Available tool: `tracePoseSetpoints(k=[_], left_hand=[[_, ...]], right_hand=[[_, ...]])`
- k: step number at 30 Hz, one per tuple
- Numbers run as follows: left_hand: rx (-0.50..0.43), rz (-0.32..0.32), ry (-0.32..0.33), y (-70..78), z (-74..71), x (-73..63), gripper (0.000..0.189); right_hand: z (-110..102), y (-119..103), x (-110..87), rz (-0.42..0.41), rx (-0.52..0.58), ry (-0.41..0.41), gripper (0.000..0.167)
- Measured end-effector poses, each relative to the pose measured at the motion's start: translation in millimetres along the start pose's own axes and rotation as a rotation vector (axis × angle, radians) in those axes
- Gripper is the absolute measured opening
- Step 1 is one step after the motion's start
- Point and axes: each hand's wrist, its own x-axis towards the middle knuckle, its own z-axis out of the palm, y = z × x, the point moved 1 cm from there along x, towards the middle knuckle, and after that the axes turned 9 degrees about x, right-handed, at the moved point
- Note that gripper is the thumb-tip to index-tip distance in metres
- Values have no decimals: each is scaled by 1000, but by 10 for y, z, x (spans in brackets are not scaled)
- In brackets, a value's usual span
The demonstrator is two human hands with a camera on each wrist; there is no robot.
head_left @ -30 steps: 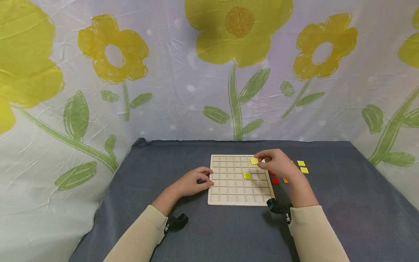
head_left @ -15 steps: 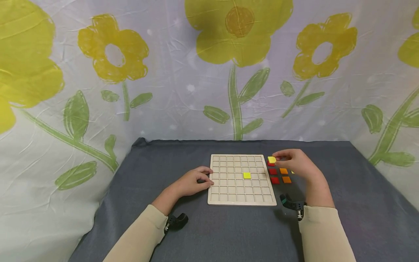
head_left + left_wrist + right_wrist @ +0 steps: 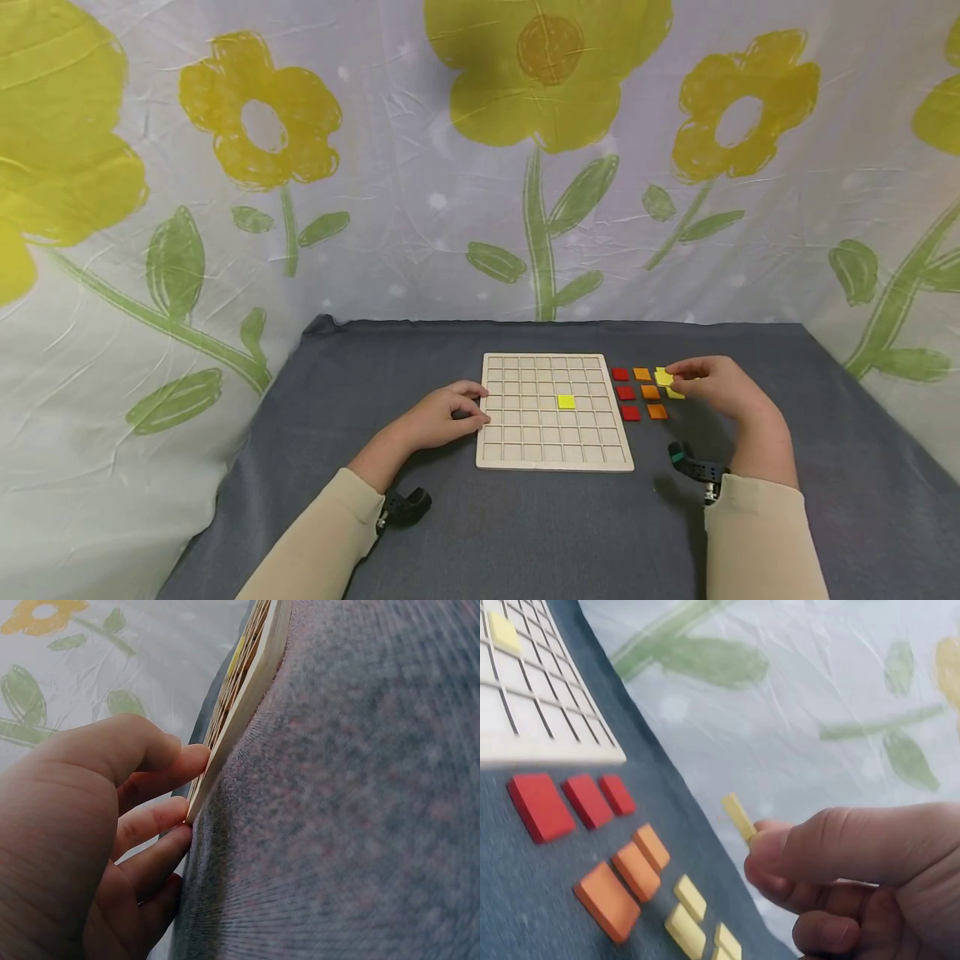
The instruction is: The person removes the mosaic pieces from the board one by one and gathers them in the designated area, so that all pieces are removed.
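Between its thumb and fingertips my right hand [image 3: 723,387] pinches a yellow square tile [image 3: 739,817]. It holds the tile above the table, over other yellow tiles [image 3: 685,930], which it partly hides in the head view. My left hand [image 3: 442,418] rests against the left edge of a wooden grid board [image 3: 521,455], its loosely bent fingers touching the rim, as the left wrist view shows. One yellow tile [image 3: 566,402] lies in a cell right of the board's middle.
Right of the board lie a column of red tiles [image 3: 626,393] and a column of orange tiles [image 3: 649,392]. Dark grey cloth [image 3: 540,533] covers the table. A white curtain [image 3: 390,208] with painted flowers hangs behind it.
My right hand has moved right with the yellow tile, from over the board's top right corner to the yellow tiles on the table. The left hand has stayed put.
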Motion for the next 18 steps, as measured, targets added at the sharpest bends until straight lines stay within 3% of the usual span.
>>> tracePoseSetpoints(k=[7,18], left_hand=[[7,-4,-7,1,-2,-2,16],[7,-10,-13,14,-9,-11,16]], right_hand=[[-86,178,-46,44,-12,-32,47],[-117,408,5,110,-45,-79,35]])
